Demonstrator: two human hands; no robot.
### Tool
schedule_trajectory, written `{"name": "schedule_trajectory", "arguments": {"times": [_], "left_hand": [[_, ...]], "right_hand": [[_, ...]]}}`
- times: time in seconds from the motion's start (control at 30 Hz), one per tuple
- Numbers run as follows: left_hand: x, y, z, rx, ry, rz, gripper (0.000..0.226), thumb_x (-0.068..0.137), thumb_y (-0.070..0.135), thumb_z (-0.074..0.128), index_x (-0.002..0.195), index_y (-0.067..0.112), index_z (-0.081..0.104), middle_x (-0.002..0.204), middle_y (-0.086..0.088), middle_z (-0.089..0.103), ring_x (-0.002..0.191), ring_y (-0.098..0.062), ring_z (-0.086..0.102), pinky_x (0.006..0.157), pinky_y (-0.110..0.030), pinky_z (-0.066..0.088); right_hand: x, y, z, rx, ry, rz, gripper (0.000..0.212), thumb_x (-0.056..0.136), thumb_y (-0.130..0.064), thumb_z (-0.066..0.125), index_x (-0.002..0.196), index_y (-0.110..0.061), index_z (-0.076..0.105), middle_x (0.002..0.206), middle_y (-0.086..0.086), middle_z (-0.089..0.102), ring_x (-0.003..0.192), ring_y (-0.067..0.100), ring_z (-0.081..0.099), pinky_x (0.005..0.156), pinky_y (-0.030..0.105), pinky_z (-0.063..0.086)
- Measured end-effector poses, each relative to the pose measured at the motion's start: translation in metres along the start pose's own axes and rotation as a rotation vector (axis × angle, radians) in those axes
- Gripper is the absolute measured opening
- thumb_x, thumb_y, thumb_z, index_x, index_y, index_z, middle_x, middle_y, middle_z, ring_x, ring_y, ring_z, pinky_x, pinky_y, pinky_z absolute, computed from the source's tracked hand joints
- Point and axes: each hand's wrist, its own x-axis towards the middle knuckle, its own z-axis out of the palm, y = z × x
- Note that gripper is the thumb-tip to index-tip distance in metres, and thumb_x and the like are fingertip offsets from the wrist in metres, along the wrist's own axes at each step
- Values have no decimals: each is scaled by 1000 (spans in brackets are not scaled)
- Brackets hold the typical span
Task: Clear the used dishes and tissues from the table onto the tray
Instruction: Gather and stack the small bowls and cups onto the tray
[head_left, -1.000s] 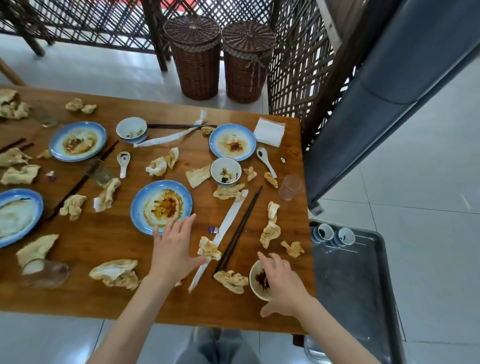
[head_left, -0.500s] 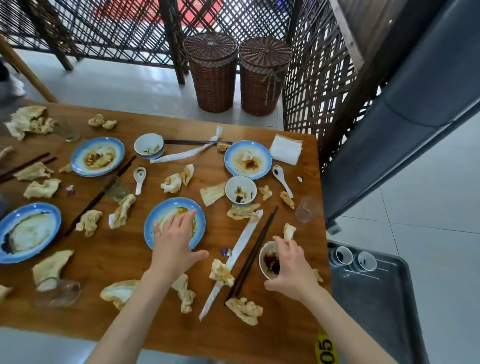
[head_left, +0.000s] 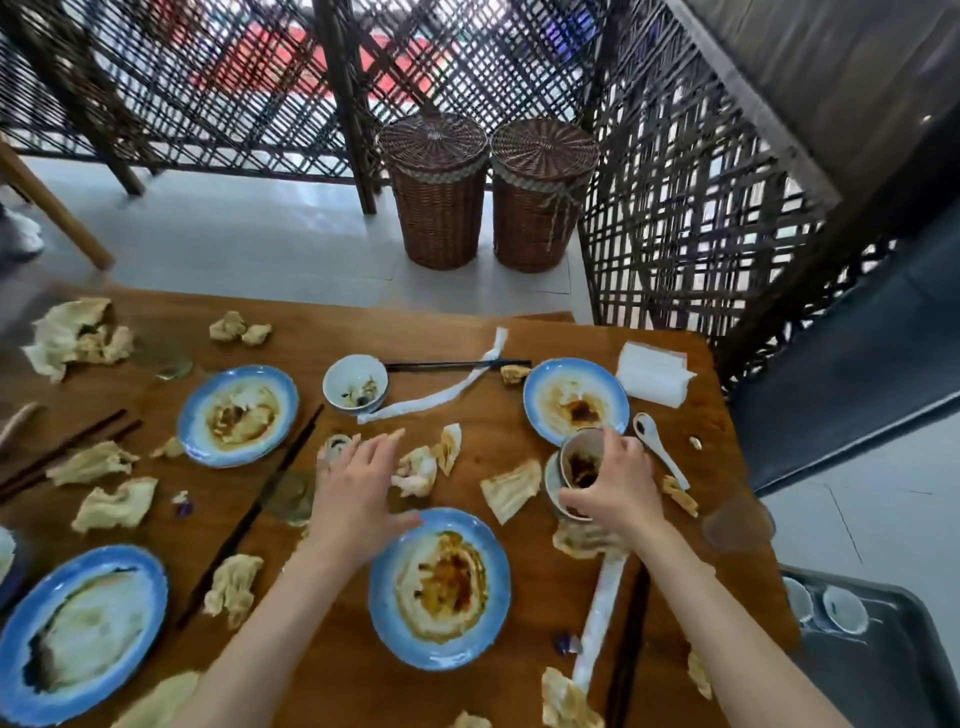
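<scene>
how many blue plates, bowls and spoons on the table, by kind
plates: 4
bowls: 3, one gripped by the right hand
spoons: 2, one partly under the left hand
total: 9

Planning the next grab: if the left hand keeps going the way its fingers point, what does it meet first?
The left hand lies open, fingers aimed up and right. First in line is likely the crumpled tissue beside its fingertips, then the paper strip. Height above the table is unclear.
</scene>
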Motion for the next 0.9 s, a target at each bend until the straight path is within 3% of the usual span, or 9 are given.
{"name": "schedule_trajectory", "arguments": {"times": [0.2,0.33,0.6,0.9], "left_hand": [[68,-35,-2,10,2,15,96,68,58,71,145,27,24,146,4,35,137,-20,28,113,-50,13],[114,-55,2,46,-20,-45,96,67,57,73,143,23,25,148,-2,33,136,-25,30,112,-50,19],[157,-87,24,15,-107,-177,123,56,66,76,148,20,7,153,-13,19,139,-33,22,110,-54,21],[168,-88,31,-28,-96,-176,126,55,71,72,147,10,12,143,-15,32,129,-33,37,102,-45,37]], "right_hand": [[7,-8,19,-55,40,110,110,58,-49,78,144,-19,17,137,11,33,126,29,33,99,36,39],[6,-12,31,-50,21,128,114,59,-47,78,147,-21,11,144,9,25,133,29,27,105,38,36],[3,-4,42,-14,34,123,128,56,-53,83,148,-31,-3,148,5,13,137,26,23,109,37,32],[4,-1,47,-33,97,104,121,57,-59,78,147,-34,1,140,5,20,129,25,33,101,34,40]]}}
